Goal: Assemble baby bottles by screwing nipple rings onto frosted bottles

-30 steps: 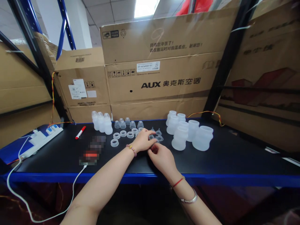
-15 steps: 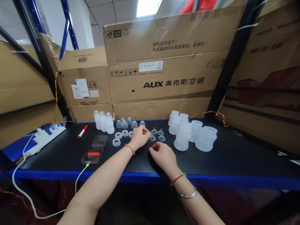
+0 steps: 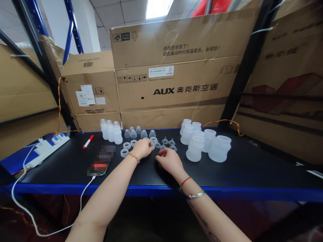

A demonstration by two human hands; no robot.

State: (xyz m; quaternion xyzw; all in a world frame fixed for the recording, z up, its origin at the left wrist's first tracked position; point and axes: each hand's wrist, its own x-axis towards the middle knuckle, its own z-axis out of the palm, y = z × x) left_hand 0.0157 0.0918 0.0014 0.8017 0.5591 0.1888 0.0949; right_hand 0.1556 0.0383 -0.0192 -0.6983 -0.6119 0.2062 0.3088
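Note:
My left hand (image 3: 141, 148) rests on the black tabletop (image 3: 242, 171), its fingertips at a translucent silicone ring (image 3: 152, 145). Whether it grips that ring I cannot tell. Further left lie several similar rings (image 3: 126, 145). My right hand (image 3: 170, 160) sits just below several small translucent teats (image 3: 168, 144), its curled fingers holding nothing visible. Behind the left hand stand several small dome-shaped caps (image 3: 138, 130) and a group of small bottles (image 3: 110, 131). Larger frosted silicone bottle-shaped pieces (image 3: 199, 141) stand to the right.
A pixelated phone (image 3: 101, 161) lies left of my hands, its white cable (image 3: 87, 185) running off the front edge. Also on the left are a red marker (image 3: 88, 142) and a white power strip (image 3: 51, 151). Large cardboard boxes (image 3: 171, 74) stand behind the table.
My left hand has shifted left, and my right hand has moved slightly left and back. A ring and a teat now lie near the left fingertips, and the view has tilted slightly.

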